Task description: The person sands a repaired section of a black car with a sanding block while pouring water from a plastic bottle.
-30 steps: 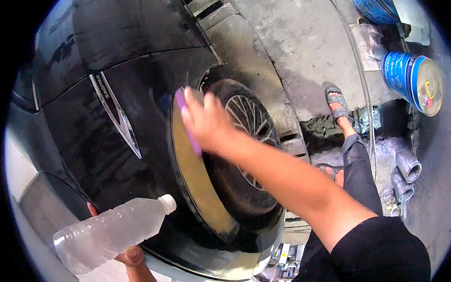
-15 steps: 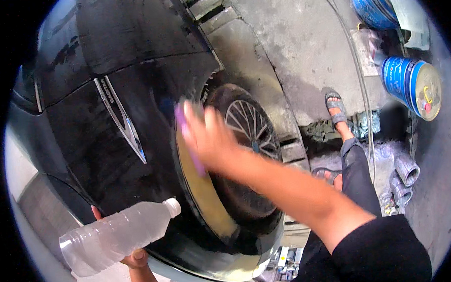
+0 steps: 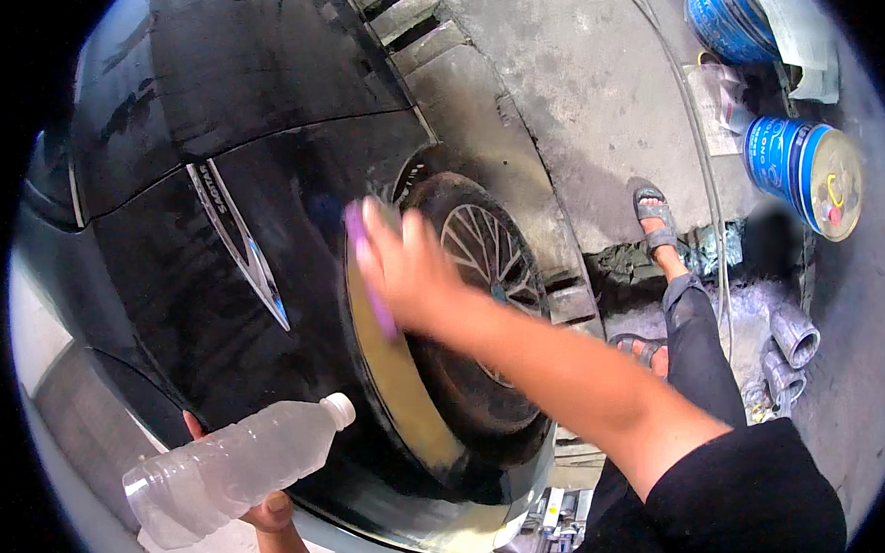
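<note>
Purple shows under the right hand (image 3: 408, 273), whose fingers pinch a slim pad (image 3: 381, 316) against the tan strip (image 3: 403, 400) edging the wheel arch, just toward 9 o'clock from the middle of the view. The hand is blurred, so the exact placing of each finger cannot be told. Toward 8 o'clock the left hand (image 3: 268, 512) curls around a cloudy plastic bottle (image 3: 239, 464), thumb on its near side, a fingertip showing past the far side; the bottle is tilted, its white cap (image 3: 340, 411) pointing toward 2 o'clock. Against a second ago, the pad sits only slightly lower along the strip, much of that from the view itself shifting, and the bottle keeps its pose; this suggests short rubbing strokes, with the upper arch as the stretch being worked and the bottle held ready. Farther out, the wheel (image 3: 466, 393) lies at 3 o'clock from the right hand, and the black car panel (image 3: 221, 352) with its slim chrome trim (image 3: 242, 246) spreads toward 9. Beyond the wheel are a sandalled foot (image 3: 654, 220) and metallic cylinders (image 3: 794, 337) near 3, and two blue buckets (image 3: 803, 176) between 1 and 3.
</note>
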Demonstrator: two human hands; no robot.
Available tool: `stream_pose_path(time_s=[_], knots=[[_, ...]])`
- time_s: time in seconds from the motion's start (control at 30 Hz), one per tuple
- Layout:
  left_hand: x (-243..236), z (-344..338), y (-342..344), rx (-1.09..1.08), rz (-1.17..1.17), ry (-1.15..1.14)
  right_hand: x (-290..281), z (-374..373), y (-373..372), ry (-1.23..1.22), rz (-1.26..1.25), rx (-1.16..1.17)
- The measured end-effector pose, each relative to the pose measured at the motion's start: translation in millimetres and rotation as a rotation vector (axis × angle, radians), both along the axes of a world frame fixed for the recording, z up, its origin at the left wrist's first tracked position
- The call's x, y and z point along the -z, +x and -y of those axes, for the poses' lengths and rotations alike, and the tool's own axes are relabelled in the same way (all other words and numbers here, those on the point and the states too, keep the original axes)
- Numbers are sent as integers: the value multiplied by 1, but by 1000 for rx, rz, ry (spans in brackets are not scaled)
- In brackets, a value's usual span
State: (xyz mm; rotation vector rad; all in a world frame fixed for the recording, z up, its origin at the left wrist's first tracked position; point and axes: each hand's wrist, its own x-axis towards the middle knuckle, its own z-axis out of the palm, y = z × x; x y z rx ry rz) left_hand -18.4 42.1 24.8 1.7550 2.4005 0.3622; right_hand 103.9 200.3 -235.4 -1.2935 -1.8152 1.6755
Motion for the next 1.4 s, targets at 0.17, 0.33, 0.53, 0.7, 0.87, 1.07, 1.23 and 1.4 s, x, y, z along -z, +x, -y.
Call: stream_pose_path(time_s=[0.17,0.33,0.53,0.7,0.87,1.07,1.23,1.4], knots=[[-3,1,3,17,-47,-63,-47,77,54,236,-196,20],[7,-4,-2,-15,-5,-18,30,-47,-20,74,22,57],[1,1,0,-32,-61,-79,2,22,6,224,-112,45],[-3,-1,3,-3,-28,-97,-32,62,50,359,-229,36],[5,-5,-2,-9,-23,-68,41,-66,-26,-23,50,6],[-1,0,2,-17,-60,-102,-9,33,21,155,-116,-24],[-4,1,5,-16,-130,-206,-31,73,55,289,-256,-2],[0,-5,-2,10,-61,-150,70,-78,-39,-44,71,45]])
